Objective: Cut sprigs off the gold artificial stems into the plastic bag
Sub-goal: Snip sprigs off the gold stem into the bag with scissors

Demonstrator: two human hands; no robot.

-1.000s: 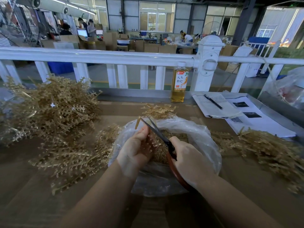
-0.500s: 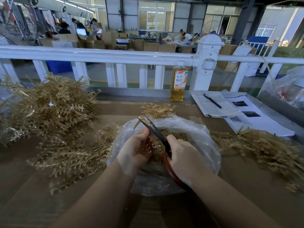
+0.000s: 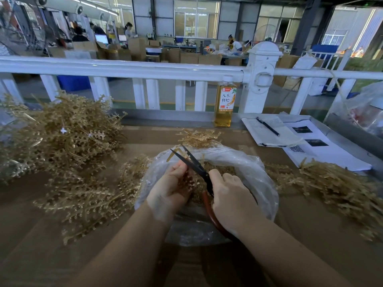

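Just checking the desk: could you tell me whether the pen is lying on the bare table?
No, the pen lies on the open notebook.

Gold stems [image 3: 62, 139]; clear plastic bag [image 3: 255, 179]; black-bladed, red-handled scissors [image 3: 199, 166]; amber bottle [image 3: 224, 104]; white railing [image 3: 124, 68].

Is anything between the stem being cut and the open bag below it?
Nothing visible. The left hand holds the stem directly over the plastic bag, the right hand works the scissors, and cut sprigs already lie inside.
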